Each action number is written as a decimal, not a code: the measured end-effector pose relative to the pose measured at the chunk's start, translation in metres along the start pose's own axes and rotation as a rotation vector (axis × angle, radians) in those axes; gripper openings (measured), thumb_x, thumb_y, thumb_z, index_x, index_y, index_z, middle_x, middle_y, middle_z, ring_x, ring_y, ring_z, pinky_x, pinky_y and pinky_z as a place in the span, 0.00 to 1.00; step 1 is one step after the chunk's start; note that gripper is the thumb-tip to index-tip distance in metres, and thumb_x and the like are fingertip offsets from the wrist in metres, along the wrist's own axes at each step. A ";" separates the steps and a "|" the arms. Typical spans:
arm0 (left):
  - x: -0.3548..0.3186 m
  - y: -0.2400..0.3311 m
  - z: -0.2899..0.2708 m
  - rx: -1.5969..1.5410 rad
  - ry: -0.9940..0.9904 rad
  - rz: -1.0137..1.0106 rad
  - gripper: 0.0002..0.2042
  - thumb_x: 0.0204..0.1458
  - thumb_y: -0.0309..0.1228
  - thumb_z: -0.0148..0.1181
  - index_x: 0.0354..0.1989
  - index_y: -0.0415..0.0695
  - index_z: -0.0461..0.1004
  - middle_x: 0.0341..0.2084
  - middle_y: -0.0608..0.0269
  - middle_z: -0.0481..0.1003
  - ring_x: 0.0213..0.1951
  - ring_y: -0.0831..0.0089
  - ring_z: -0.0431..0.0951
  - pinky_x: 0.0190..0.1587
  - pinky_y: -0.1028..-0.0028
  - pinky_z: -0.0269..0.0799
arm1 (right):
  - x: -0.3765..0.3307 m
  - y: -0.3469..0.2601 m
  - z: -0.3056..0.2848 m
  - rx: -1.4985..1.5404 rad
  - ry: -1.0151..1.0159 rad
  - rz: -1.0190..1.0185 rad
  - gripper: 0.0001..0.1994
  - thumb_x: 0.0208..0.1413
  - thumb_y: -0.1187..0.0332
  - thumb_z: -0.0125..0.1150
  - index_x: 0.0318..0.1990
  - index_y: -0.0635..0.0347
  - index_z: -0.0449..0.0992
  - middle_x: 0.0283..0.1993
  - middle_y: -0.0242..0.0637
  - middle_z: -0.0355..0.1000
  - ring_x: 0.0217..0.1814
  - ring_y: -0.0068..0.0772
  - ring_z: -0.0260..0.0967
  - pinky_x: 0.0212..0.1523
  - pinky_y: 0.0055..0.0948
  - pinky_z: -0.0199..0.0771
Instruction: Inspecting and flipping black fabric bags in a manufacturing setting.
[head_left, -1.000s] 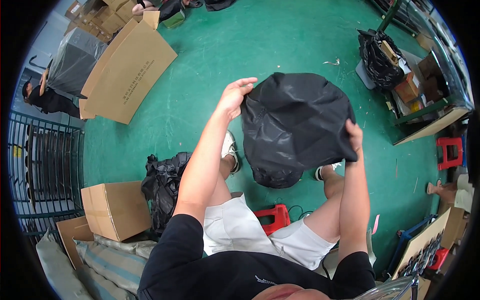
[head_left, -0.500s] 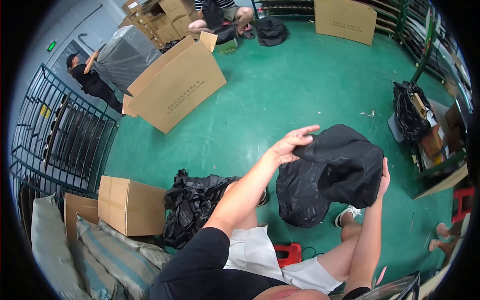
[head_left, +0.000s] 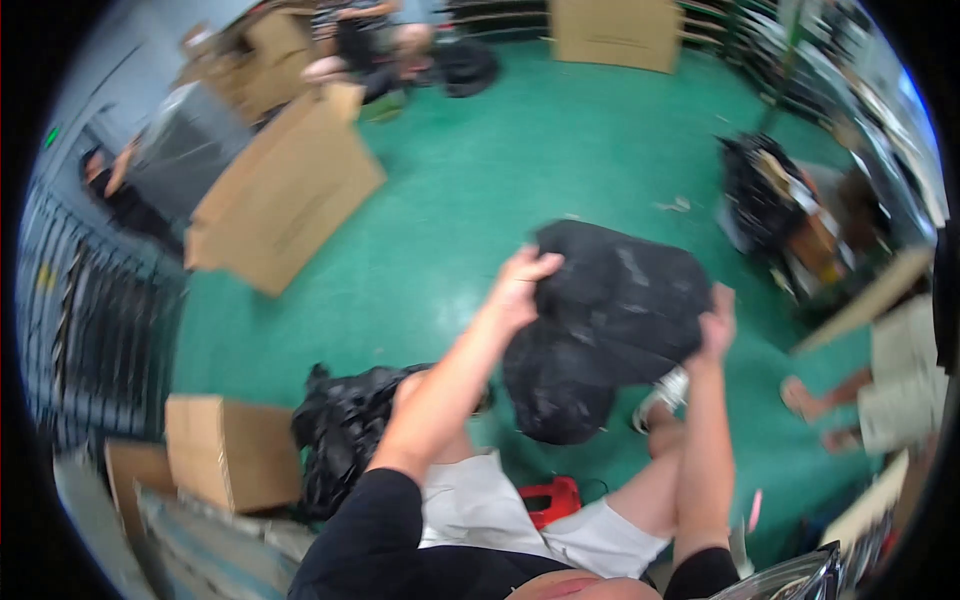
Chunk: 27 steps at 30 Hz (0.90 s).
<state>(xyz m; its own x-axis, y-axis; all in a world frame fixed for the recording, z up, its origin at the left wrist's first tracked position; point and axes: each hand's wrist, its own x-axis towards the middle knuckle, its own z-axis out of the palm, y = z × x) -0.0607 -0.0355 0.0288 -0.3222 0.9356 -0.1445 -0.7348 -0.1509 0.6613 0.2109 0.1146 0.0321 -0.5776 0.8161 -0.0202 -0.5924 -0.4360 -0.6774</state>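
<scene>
A black cloth piece hangs spread out in front of me, held up between both hands. Its exact kind does not show. My left hand pinches its left upper edge, thumb laid over the fabric. At the opposite side my right hand is closed on the right edge. Under and behind the cloth sits a rounded black bundle, above the floor by my shoe; where the two pieces part cannot be made out. Motion blurs the picture somewhat.
Crumpled black plastic lies left of my knee, beside a cardboard box and woven sacks. A red stool is beneath me. A large open carton stands far left. Someone in pale shorts is at the right.
My hands have spread the cloth flatter; its folded upper part now hangs broader. The view has turned rightward, and more of the person at the right edge shows.
</scene>
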 end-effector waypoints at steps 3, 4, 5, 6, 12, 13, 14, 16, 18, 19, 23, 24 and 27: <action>0.006 -0.003 -0.008 0.096 0.067 -0.013 0.22 0.53 0.25 0.60 0.58 0.42 0.68 0.47 0.57 0.76 0.48 0.64 0.77 0.55 0.63 0.72 | 0.008 0.009 0.008 0.088 -0.005 0.571 0.20 0.61 0.55 0.55 0.54 0.59 0.74 0.54 0.38 0.75 0.53 0.40 0.73 0.59 0.44 0.70; 0.005 -0.003 -0.010 0.175 0.202 -0.038 0.25 0.54 0.24 0.59 0.62 0.45 0.65 0.50 0.55 0.74 0.50 0.63 0.76 0.54 0.62 0.72 | 0.010 0.012 0.008 0.182 0.013 0.679 0.22 0.62 0.53 0.55 0.54 0.60 0.74 0.55 0.40 0.74 0.53 0.42 0.74 0.60 0.44 0.70; 0.008 -0.006 -0.010 0.194 0.262 -0.020 0.26 0.55 0.23 0.58 0.64 0.45 0.63 0.52 0.55 0.72 0.51 0.63 0.75 0.54 0.62 0.73 | 0.010 0.015 0.004 0.227 -0.050 0.652 0.24 0.62 0.51 0.54 0.56 0.61 0.73 0.56 0.42 0.74 0.55 0.43 0.73 0.60 0.44 0.69; 0.010 -0.005 -0.009 0.172 0.284 0.008 0.26 0.56 0.22 0.57 0.64 0.45 0.63 0.54 0.54 0.71 0.52 0.63 0.75 0.54 0.63 0.73 | 0.009 0.014 0.001 0.281 -0.123 0.565 0.24 0.62 0.51 0.54 0.56 0.62 0.72 0.57 0.43 0.73 0.56 0.43 0.72 0.61 0.45 0.69; 0.009 -0.006 -0.006 0.073 0.186 0.161 0.28 0.59 0.19 0.49 0.69 0.46 0.54 0.54 0.49 0.71 0.52 0.57 0.75 0.55 0.59 0.73 | 0.011 0.018 -0.005 0.198 -0.183 0.450 0.21 0.60 0.63 0.59 0.56 0.66 0.71 0.52 0.45 0.75 0.53 0.41 0.75 0.58 0.41 0.74; 0.007 -0.004 -0.005 0.088 0.180 0.163 0.28 0.59 0.19 0.49 0.69 0.46 0.54 0.55 0.50 0.70 0.53 0.58 0.75 0.56 0.59 0.73 | 0.012 0.019 -0.002 0.148 -0.103 0.500 0.19 0.59 0.66 0.59 0.55 0.67 0.71 0.50 0.44 0.76 0.50 0.40 0.76 0.56 0.41 0.75; 0.008 -0.005 -0.002 0.095 0.181 0.183 0.29 0.58 0.19 0.49 0.69 0.46 0.54 0.55 0.50 0.69 0.54 0.58 0.74 0.56 0.59 0.73 | 0.012 0.018 0.000 0.044 -0.084 0.428 0.18 0.59 0.67 0.59 0.54 0.67 0.72 0.50 0.44 0.76 0.50 0.40 0.76 0.56 0.40 0.75; 0.004 -0.003 0.002 0.115 0.223 0.166 0.31 0.56 0.19 0.53 0.69 0.49 0.54 0.57 0.52 0.67 0.55 0.60 0.73 0.56 0.60 0.72 | 0.011 0.019 0.005 -0.066 0.006 0.396 0.18 0.59 0.68 0.58 0.54 0.67 0.72 0.50 0.44 0.76 0.50 0.40 0.76 0.55 0.40 0.75; 0.001 -0.003 0.008 0.091 0.140 0.214 0.38 0.52 0.21 0.59 0.71 0.55 0.50 0.59 0.52 0.65 0.55 0.58 0.71 0.57 0.59 0.70 | 0.010 0.014 0.006 0.029 0.080 0.452 0.18 0.59 0.66 0.56 0.54 0.66 0.73 0.51 0.43 0.76 0.51 0.41 0.75 0.56 0.42 0.74; 0.000 -0.003 0.011 0.143 0.130 0.236 0.43 0.50 0.20 0.61 0.73 0.56 0.45 0.60 0.52 0.64 0.56 0.59 0.71 0.57 0.60 0.70 | 0.010 0.012 0.007 0.121 0.093 0.459 0.18 0.60 0.65 0.55 0.54 0.66 0.73 0.52 0.43 0.75 0.52 0.42 0.75 0.58 0.43 0.73; 0.002 -0.011 0.017 0.439 0.105 0.256 0.51 0.43 0.09 0.61 0.74 0.53 0.40 0.65 0.51 0.56 0.57 0.64 0.70 0.57 0.66 0.70 | 0.004 0.004 0.005 0.201 0.050 0.418 0.22 0.58 0.61 0.54 0.56 0.65 0.71 0.56 0.45 0.73 0.58 0.46 0.71 0.63 0.49 0.66; 0.002 -0.011 0.016 0.388 0.106 0.247 0.47 0.46 0.10 0.58 0.74 0.53 0.42 0.63 0.51 0.60 0.54 0.65 0.72 0.56 0.66 0.71 | 0.003 0.003 0.005 0.134 0.041 0.335 0.24 0.57 0.61 0.56 0.58 0.64 0.69 0.58 0.46 0.72 0.59 0.47 0.71 0.64 0.50 0.65; 0.005 -0.002 0.008 0.183 0.076 0.169 0.40 0.52 0.12 0.54 0.73 0.51 0.47 0.57 0.50 0.68 0.49 0.66 0.76 0.54 0.65 0.74 | 0.002 0.002 0.003 0.258 -0.108 0.303 0.24 0.57 0.64 0.56 0.59 0.65 0.68 0.58 0.48 0.71 0.58 0.48 0.71 0.63 0.50 0.66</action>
<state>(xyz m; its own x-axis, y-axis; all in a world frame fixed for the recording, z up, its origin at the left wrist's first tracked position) -0.0559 -0.0277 0.0326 -0.4802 0.8742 -0.0716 -0.5492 -0.2359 0.8017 0.2069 0.1148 0.0331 -0.7948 0.5979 -0.1042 -0.5000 -0.7423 -0.4460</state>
